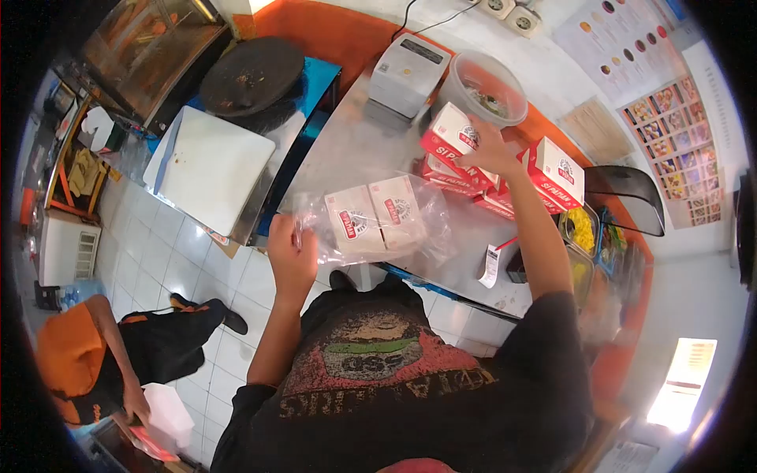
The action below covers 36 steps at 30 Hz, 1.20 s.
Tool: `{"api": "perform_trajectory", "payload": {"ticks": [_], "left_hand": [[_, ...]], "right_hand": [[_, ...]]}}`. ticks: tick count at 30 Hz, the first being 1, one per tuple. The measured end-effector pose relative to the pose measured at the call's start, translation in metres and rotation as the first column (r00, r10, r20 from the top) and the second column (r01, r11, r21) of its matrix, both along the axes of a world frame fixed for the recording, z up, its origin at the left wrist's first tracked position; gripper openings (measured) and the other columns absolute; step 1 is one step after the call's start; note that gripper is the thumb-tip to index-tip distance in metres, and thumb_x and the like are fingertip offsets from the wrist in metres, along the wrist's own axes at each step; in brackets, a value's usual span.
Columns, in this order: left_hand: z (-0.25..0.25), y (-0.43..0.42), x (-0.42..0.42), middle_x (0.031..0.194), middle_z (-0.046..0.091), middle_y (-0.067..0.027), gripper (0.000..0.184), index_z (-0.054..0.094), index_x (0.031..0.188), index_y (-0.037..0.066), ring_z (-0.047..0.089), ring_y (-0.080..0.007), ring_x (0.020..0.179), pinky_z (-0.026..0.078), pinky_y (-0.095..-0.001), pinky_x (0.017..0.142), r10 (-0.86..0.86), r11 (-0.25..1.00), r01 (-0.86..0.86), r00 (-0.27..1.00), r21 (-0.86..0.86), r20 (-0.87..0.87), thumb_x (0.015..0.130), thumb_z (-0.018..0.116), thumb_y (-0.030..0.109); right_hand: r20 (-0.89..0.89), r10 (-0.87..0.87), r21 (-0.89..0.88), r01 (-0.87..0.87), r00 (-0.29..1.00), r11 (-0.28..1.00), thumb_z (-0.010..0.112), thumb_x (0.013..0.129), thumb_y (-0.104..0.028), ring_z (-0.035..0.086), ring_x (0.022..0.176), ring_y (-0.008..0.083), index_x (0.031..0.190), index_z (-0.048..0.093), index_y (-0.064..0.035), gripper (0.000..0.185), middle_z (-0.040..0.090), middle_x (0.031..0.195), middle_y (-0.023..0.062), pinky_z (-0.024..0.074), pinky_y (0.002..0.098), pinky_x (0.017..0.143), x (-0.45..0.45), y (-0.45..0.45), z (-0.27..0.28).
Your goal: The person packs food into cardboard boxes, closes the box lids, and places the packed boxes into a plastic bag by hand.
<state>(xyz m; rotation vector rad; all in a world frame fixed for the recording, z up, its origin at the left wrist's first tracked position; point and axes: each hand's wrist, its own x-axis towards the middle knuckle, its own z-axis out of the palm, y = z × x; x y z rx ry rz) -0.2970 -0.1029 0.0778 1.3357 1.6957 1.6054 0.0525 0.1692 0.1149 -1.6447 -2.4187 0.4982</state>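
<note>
In the head view, my left hand (292, 248) is closed on the left edge of a clear plastic bag (438, 232). Inside the bag two white food boxes (353, 224) with red logos sit side by side on the metal counter. My right hand (490, 151) reaches across to the back and grips a red and white food box (449, 128), fingers over its right side. That box is on top of or just above other red boxes (453, 177); which one I cannot tell. A further red and white box (556, 169) stands to the right of my wrist.
A grey printer (410, 72) and a clear round tub (493, 83) stand behind the boxes. A paper receipt (490, 266) lies near the front edge. To the left are a white cutting board (211, 169) and a dark round lid (252, 75). A co-worker (118, 355) is at lower left.
</note>
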Motion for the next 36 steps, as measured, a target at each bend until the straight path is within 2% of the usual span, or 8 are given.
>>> {"api": "perform_trajectory", "payload": {"ticks": [6, 10, 12, 15, 22, 29, 33, 36], "left_hand": [[0.019, 0.004, 0.016, 0.077, 0.053, 0.0006, 0.008, 0.054, 0.099, 0.002, 0.045, -0.0046, 0.06, 0.034, -0.0205, 0.051, 0.012, 0.997, -0.05, 0.875, 0.066, 0.484, 0.095, 0.06, 0.004], [0.026, -0.007, 0.01, 0.076, 0.055, 0.0009, 0.015, 0.05, 0.106, 0.003, 0.041, -0.0023, 0.05, 0.029, -0.018, 0.045, -0.175, 0.98, 0.196, 0.769, 0.034, 0.615, 0.096, 0.06, 0.004], [0.032, -0.011, 0.009, 0.08, 0.056, -0.0003, 0.02, 0.047, 0.112, 0.004, 0.041, -0.0021, 0.051, 0.029, -0.0181, 0.045, -0.256, 0.952, 0.3, 0.689, 0.055, 0.678, 0.096, 0.06, 0.004], [0.039, -0.011, 0.015, 0.09, 0.059, -0.0026, 0.029, 0.045, 0.12, 0.006, 0.042, -0.0014, 0.054, 0.028, -0.0176, 0.045, -0.314, 0.921, 0.379, 0.59, 0.088, 0.743, 0.095, 0.06, 0.004], [0.045, -0.01, 0.018, 0.112, 0.06, -0.01, 0.059, 0.03, 0.138, 0.009, 0.057, -0.0093, 0.091, 0.045, -0.0205, 0.072, -0.368, 0.92, 0.349, 0.613, 0.178, 0.699, 0.089, 0.06, -0.006], [0.044, -0.006, 0.019, 0.119, 0.058, -0.0146, 0.065, 0.026, 0.14, 0.012, 0.057, -0.0112, 0.1, 0.045, -0.0213, 0.074, -0.371, 0.922, 0.346, 0.67, 0.172, 0.643, 0.087, 0.056, -0.011], [0.044, -0.014, 0.017, 0.128, 0.054, -0.0153, 0.071, 0.022, 0.143, 0.014, 0.055, -0.01, 0.097, 0.043, -0.0201, 0.073, -0.374, 0.918, 0.375, 0.713, 0.128, 0.593, 0.085, 0.052, -0.013], [0.055, -0.02, 0.021, 0.133, 0.05, -0.0155, 0.075, 0.02, 0.145, 0.014, 0.052, -0.0074, 0.089, 0.041, -0.0191, 0.07, -0.444, 0.886, 0.431, 0.676, 0.174, 0.588, 0.084, 0.052, -0.013]], "right_hand": [[-0.57, 0.131, -0.68, -0.555, 0.811, 0.48, 0.076, 0.07, -0.044, 0.047, 0.128, 0.0263, 0.149, 0.031, 0.001, 0.101, 0.047, 0.142, 0.019, 0.0359, 0.0373, 0.108, -0.069, -0.11, 0.071], [-0.606, 0.184, -0.728, -0.632, 0.774, 0.264, 0.074, 0.07, -0.05, 0.046, 0.129, 0.025, 0.15, 0.031, -0.0003, 0.103, 0.047, 0.142, 0.0188, 0.0365, 0.0343, 0.107, -0.126, -0.141, -0.04], [-0.55, -0.168, -0.834, -0.527, 0.818, 0.164, 0.07, 0.073, -0.055, 0.044, 0.132, 0.0253, 0.151, 0.028, 0.0004, 0.105, 0.042, 0.146, 0.0202, 0.0338, 0.0326, 0.109, -0.139, -0.137, -0.088], [-0.282, -0.206, -0.73, -0.071, 0.937, 0.68, 0.064, 0.075, -0.062, 0.043, 0.134, 0.0265, 0.152, 0.031, -0.0059, 0.101, 0.037, 0.152, 0.0196, 0.0319, 0.0321, 0.111, -0.16, -0.151, -0.014], [0.385, -0.2, -0.398, 0.358, 0.901, 0.845, 0.054, 0.071, -0.08, 0.051, 0.13, 0.0336, 0.145, 0.048, -0.0213, 0.094, 0.052, 0.143, 0.0138, 0.0321, 0.0455, 0.11, -0.135, -0.137, -0.068], [0.203, -0.13, -0.374, 0.2, 0.97, 0.906, 0.062, 0.076, -0.07, 0.062, 0.115, 0.0301, 0.132, 0.061, -0.0115, 0.081, 0.063, 0.128, 0.0154, 0.0461, 0.0445, 0.096, -0.111, -0.147, -0.031], [-0.655, -0.266, -0.682, -0.402, 0.707, 0.612, 0.069, 0.086, -0.022, 0.063, 0.11, 0.0227, 0.118, 0.067, -0.0056, 0.036, 0.067, 0.116, 0.0187, 0.0495, 0.0373, 0.091, -0.047, -0.101, 0.041], [-0.412, 0.008, -0.244, -0.119, 0.911, 0.962, 0.082, 0.069, -0.03, 0.062, 0.112, 0.0269, 0.134, 0.058, -0.0138, 0.071, 0.062, 0.127, 0.0148, 0.0466, 0.0471, 0.099, -0.018, -0.039, -0.014]]}}
